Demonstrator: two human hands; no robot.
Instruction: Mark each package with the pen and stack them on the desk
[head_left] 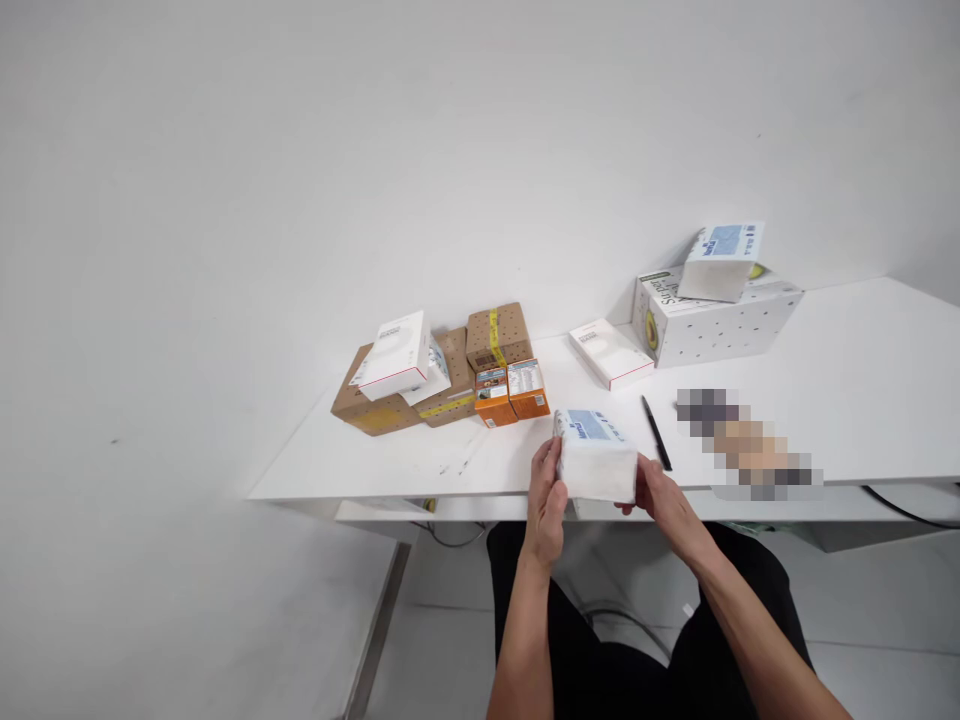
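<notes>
Between my two hands is a white tissue pack (pixel 598 470) with a blue printed label, held at the table's front edge. My left hand (pixel 548 505) grips its left side, fingers against the wrapper. On the right side, my right hand (pixel 660 497) is closed round the lower corner, some fingers hidden beneath the pack. Just right of it lies a black pen (pixel 656 433). Behind the pack are two orange boxes (pixel 512 393) side by side and a flat white box (pixel 611 353) with a red edge.
Brown cardboard boxes (pixel 498 336) with yellow tape stand at the back left, another white box (pixel 394 352) lying tilted on them. At the back right, a second tissue pack (pixel 721 262) rests on a large dotted white box (pixel 712 335). A blurred patch (pixel 750 445) covers something on the white table (pixel 862 400).
</notes>
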